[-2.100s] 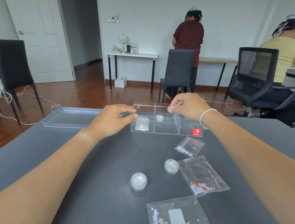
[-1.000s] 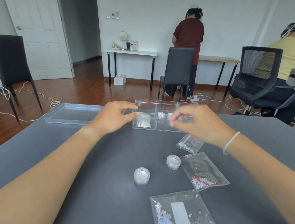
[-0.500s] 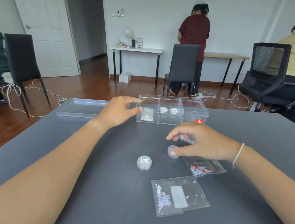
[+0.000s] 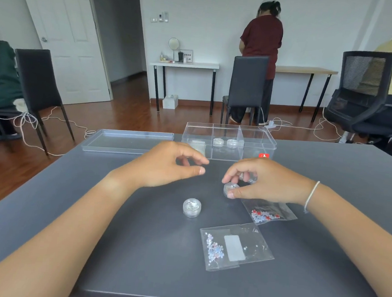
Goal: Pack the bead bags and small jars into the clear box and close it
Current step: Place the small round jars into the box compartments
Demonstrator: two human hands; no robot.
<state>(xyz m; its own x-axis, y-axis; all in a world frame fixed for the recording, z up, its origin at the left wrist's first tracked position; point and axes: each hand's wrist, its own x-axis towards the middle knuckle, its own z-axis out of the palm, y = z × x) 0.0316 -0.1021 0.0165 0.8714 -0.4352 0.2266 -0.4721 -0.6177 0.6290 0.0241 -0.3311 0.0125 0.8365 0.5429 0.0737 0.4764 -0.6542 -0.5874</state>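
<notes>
A clear three-compartment box (image 4: 257, 135) stands open at the table's far edge, with a bead bag (image 4: 198, 146) in its left cell and two small jars (image 4: 224, 143) in the middle cell. My right hand (image 4: 265, 183) pinches a small jar (image 4: 230, 189) on the table between thumb and fingers. Partly under that hand lies a bead bag (image 4: 250, 179). My left hand (image 4: 168, 163) hovers in front of the box, fingers apart and holding nothing. Another small jar (image 4: 192, 207) stands nearer me. A bag of red and white beads (image 4: 268, 212) and a larger bead bag (image 4: 235, 246) lie nearby.
The box's clear lid (image 4: 127, 140) lies flat at the far left of the dark grey table (image 4: 90, 222). Beyond it are black chairs (image 4: 246, 86), other tables, floor cables and people working with their backs turned.
My right hand left a jar in the box's middle cell, drew back and closed on a jar on the table. My left hand came off the box's corner toward me.
</notes>
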